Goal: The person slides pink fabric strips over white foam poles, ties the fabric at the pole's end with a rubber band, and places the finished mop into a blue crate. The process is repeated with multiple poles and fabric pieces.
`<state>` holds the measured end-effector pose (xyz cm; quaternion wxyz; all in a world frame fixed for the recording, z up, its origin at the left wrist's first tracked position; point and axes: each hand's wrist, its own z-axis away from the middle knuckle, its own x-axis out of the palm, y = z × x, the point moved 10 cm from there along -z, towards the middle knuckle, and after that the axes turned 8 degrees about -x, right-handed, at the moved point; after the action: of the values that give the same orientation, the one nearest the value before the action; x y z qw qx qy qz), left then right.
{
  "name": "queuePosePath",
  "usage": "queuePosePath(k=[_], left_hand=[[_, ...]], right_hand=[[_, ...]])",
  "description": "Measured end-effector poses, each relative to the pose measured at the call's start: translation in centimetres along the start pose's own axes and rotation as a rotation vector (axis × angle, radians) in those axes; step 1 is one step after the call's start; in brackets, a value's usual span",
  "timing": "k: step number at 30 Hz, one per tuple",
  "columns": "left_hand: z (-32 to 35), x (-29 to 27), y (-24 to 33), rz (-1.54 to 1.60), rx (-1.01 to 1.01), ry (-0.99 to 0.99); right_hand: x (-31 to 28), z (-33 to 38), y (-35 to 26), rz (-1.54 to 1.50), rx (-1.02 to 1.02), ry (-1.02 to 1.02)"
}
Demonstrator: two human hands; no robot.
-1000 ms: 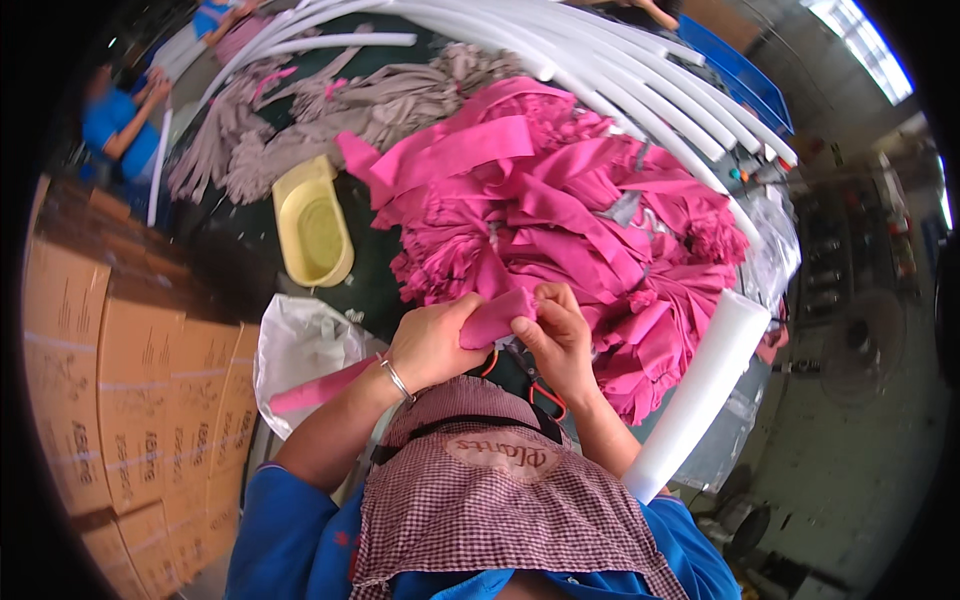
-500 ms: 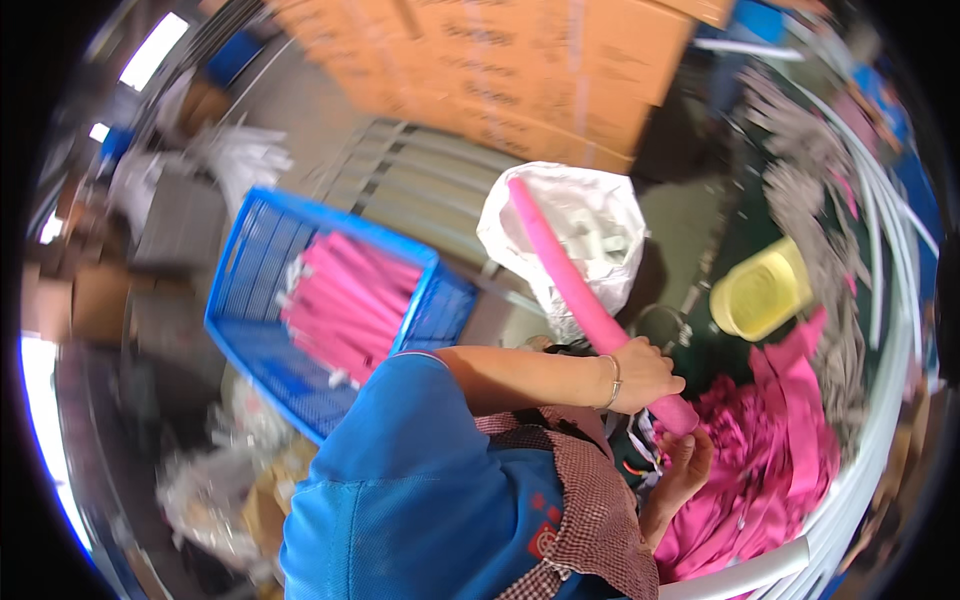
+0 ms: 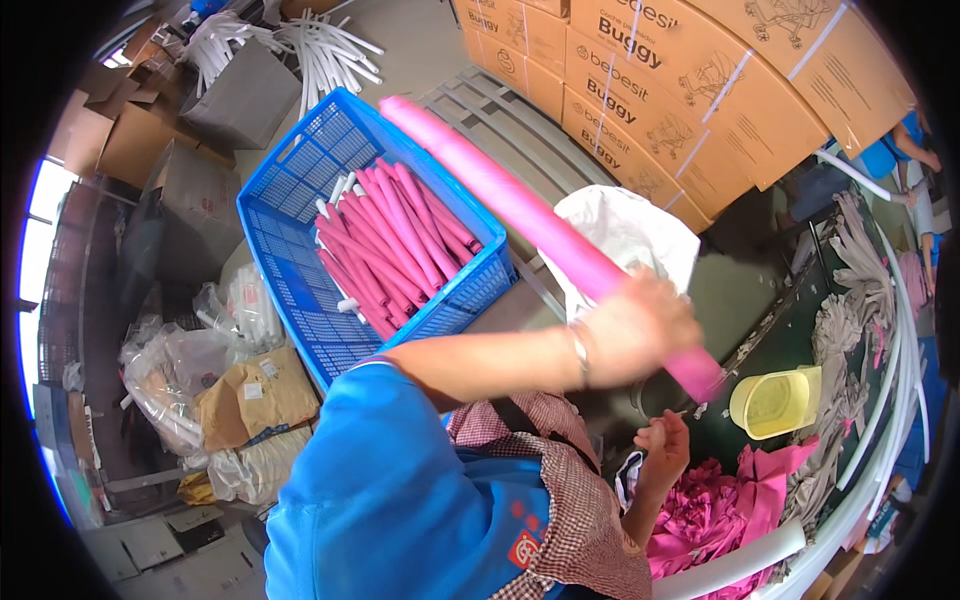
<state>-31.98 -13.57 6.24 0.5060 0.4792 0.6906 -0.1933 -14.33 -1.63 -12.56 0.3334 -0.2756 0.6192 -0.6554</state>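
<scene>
My left hand (image 3: 645, 330), blurred by motion and with a bracelet at its wrist, is wrapped round a long pink fabric-covered tube (image 3: 500, 200). The tube slants from the blue crate's far edge down to the right, passing in front of a white sack (image 3: 640, 235). Just below the tube's near end is my right hand (image 3: 665, 450), apart from it. Its fingers are curled together; what they hold, if anything, is too small to make out. A heap of pink fabric (image 3: 710, 510) lies beside the right hand. Several similar pink tubes (image 3: 395, 230) lie in the blue crate (image 3: 300, 330).
Stacked cardboard cartons (image 3: 680, 100) stand at the back. A yellow tub (image 3: 775, 405) sits at the right, near grey fabric pieces (image 3: 835, 330) and long white tubes (image 3: 890, 350). Plastic-wrapped packages (image 3: 260, 395) lie left of me. Another person (image 3: 910, 150) is at the far right.
The pink tube in my left hand has moved away from my right hand. My right hand has let go of its near end. The view has shifted, showing more of the cartons.
</scene>
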Motion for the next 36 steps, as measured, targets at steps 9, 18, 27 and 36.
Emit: queuePosePath(k=[9, 18, 27, 36], left_hand=[[22.9, 13.7, -27.1, -0.477, -0.619, -0.943], [4.3, 23.1, -2.6, 0.576, 0.015, -0.508], [-1.3, 23.5, 33.2, 1.018, 0.597, -0.709], [-2.0, 29.4, 55.2, 0.391, 0.787, -0.557]], right_hand=[[0.1, 2.7, 3.0, 0.141, 0.105, 0.01], [-3.1, 6.6, -0.5, 0.364, 0.017, 0.214], [-8.7, 18.3, 0.6, 0.402, 0.161, 0.607], [-12.7, 30.3, 1.9, 0.393, 0.266, 0.996]])
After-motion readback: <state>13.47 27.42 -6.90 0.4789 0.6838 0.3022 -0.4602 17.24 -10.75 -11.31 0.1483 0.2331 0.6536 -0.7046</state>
